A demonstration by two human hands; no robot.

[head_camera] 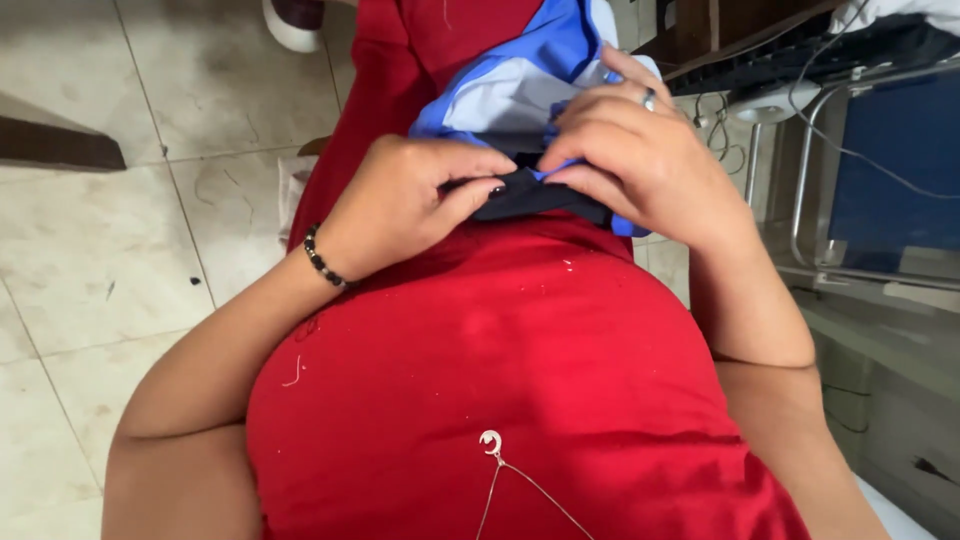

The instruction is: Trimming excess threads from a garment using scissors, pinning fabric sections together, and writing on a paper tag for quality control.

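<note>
Against the red garment [520,380] on the lap, the left hand [400,205] and right hand [640,160] each close their grip on a dark fabric strip [530,195], pinching it between them. Blue cloth [510,85] lies just beyond both grips.

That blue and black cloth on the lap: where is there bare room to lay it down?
Pale tiled floor left of the red dress lies bare. On the right, the metal frame and cables crowd in.
</note>
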